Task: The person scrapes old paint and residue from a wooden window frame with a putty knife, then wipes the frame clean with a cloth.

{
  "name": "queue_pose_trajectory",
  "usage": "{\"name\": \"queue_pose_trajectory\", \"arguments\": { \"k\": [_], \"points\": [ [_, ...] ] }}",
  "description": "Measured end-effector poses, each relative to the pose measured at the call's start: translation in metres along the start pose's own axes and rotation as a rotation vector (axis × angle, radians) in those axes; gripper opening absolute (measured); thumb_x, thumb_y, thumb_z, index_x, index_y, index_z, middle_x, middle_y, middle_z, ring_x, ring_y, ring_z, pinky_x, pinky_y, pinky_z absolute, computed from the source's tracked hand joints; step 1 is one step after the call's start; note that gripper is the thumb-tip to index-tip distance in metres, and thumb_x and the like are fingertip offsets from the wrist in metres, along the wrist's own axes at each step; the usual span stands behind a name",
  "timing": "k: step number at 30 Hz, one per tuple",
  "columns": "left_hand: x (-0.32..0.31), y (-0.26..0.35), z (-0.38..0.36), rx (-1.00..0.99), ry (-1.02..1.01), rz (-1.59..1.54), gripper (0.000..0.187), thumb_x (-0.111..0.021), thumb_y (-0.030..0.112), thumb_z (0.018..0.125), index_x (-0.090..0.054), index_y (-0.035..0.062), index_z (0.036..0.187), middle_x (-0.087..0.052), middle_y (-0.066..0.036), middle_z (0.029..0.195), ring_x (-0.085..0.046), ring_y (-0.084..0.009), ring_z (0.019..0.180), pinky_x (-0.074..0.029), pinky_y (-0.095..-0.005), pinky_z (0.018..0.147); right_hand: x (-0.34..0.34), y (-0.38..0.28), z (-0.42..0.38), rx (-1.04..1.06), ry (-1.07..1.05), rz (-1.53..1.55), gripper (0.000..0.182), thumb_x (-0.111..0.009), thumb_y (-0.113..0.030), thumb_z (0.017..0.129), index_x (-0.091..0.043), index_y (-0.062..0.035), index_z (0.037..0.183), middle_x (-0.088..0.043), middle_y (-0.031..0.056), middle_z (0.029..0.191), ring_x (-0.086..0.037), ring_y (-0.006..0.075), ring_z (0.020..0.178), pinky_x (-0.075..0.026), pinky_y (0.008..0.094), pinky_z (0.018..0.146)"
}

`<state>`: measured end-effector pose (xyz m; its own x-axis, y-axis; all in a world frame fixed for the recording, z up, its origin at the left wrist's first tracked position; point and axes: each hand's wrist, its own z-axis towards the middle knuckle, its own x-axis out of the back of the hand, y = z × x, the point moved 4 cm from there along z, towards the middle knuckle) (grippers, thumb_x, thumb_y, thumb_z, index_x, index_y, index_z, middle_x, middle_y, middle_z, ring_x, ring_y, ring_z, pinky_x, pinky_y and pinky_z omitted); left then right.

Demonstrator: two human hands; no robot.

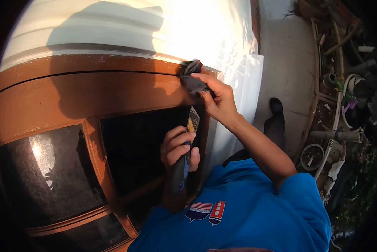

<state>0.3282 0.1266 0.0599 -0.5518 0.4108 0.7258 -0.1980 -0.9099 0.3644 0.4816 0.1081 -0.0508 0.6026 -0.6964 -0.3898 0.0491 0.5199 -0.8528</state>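
Observation:
My left hand is wrapped round the dark handle of a scraper. Its metal blade points up and carries yellowish residue. Just above it, my right hand pinches a bunched black cloth with a bit of red at its edge. The cloth lies against or just in front of the brown wooden frame, near the frame's end; whether it touches is hard to tell. Motion blurs the cloth slightly.
Dark glass panes sit in the frame, divided by a wooden bar. A white surface in bright sun borders the frame. On the right, a paved walkway runs beside pipes, pots and plants.

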Motion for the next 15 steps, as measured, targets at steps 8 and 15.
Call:
{"name": "queue_pose_trajectory", "arguments": {
  "k": [8,15],
  "points": [
    [-0.017,0.005,-0.017,0.062,-0.091,0.017,0.031,-0.069,0.002,0.083,-0.049,0.006,0.106,-0.068,-0.019,0.101,-0.066,-0.0365,0.085,-0.057,-0.0453,0.072,0.055,0.097,-0.106,-0.527,0.352,-0.114,0.032,-0.063,-0.008,0.095,-0.065,-0.0043,0.126,-0.074,0.0097,0.103,-0.068,0.0133,0.092,-0.053,0.0288,0.086],
    [-0.009,0.007,-0.025,0.074,-0.11,0.057,0.03,-0.069,0.002,0.083,-0.049,0.0061,0.106,-0.068,-0.019,0.099,-0.067,-0.0366,0.082,-0.057,-0.0434,0.069,-0.012,0.103,-0.065,-0.134,0.158,-0.432,0.04,-0.059,0.005,0.085,-0.057,0.0092,0.125,-0.057,0.0274,0.129,-0.057,0.0443,0.116,-0.047,0.0436,0.103]
  ]
}}
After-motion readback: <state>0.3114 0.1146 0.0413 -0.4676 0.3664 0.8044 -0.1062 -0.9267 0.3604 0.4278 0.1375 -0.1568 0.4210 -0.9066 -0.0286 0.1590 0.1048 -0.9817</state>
